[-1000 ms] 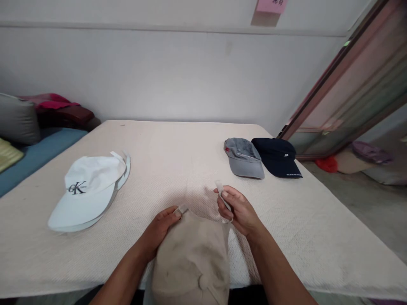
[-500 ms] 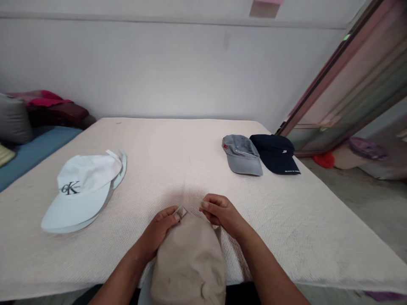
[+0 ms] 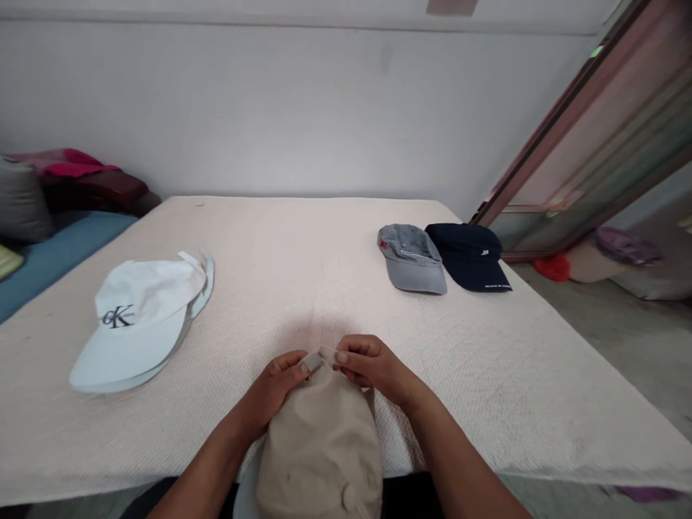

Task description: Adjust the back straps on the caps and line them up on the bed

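A beige cap [image 3: 321, 440] lies at the table's front edge, its crown toward me and its back strap pointing away. My left hand [image 3: 281, 382] pinches one end of the strap, where a small pale piece, perhaps a buckle, shows by the thumb. Opposite it, my right hand [image 3: 373, 367] is closed on the other strap end. The two strap ends meet or overlap between my fingertips; whether they are fastened I cannot tell. Part of something pale shows under the cap's left side. Its brim is hidden.
White caps [image 3: 138, 317], seemingly stacked, lie on the left of the cloth-covered table [image 3: 270, 259]. A grey cap [image 3: 414, 259] and a navy cap [image 3: 470, 256] lie side by side at the back right. Behind the table stands a wall [image 3: 259, 108].
My right hand has moved slightly left with its strap end, closing the gap to the piece in my left hand. The left hand has stayed nearly in place.
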{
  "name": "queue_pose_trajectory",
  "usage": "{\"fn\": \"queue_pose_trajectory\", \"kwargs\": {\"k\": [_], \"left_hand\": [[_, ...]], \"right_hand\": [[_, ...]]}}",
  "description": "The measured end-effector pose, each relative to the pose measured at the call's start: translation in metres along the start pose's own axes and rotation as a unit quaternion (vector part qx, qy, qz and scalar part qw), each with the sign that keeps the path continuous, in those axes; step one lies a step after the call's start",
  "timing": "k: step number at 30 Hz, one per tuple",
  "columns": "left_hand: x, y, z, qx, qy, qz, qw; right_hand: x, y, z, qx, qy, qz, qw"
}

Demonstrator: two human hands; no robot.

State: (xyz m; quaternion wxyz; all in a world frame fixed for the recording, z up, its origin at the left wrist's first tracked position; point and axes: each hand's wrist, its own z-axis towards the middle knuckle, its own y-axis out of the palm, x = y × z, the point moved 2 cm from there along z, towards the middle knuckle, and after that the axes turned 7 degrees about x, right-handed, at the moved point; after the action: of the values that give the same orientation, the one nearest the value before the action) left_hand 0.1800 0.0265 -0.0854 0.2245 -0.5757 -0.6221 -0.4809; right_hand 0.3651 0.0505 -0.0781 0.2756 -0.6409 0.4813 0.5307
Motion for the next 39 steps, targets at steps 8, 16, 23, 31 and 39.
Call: {"fn": "queue_pose_trajectory", "kwargs": {"k": [8, 16, 23, 31, 39], "left_hand": [[-0.0007, -0.0009, 0.0007, 0.005, -0.007, 0.006, 1.000], [-0.0036, -0.0040, 0.0007, -0.013, -0.013, 0.034, 0.999], [-0.0015, -0.0024, -0.0006, -0.024, -0.013, 0.056, 0.998], [-0.0075, -0.0088, -0.0006, -0.012, -0.027, 0.075, 0.997], [-0.0071, -0.0075, -0.0022, -0.043, -0.044, 0.068, 0.996]], "right_hand": [[-0.0007, -0.0026, -0.0023, -0.029, 0.014, 0.013, 0.999], [0.0000, -0.0048, -0.0018, -0.061, 0.017, 0.000, 0.998], [-0.0025, -0.0069, -0.0035, -0.080, 0.019, -0.022, 0.996], [-0.0017, -0.0080, -0.0024, -0.116, 0.035, -0.019, 0.992], [-0.0031, -0.0075, -0.0014, -0.125, 0.042, -0.026, 0.991]]}}
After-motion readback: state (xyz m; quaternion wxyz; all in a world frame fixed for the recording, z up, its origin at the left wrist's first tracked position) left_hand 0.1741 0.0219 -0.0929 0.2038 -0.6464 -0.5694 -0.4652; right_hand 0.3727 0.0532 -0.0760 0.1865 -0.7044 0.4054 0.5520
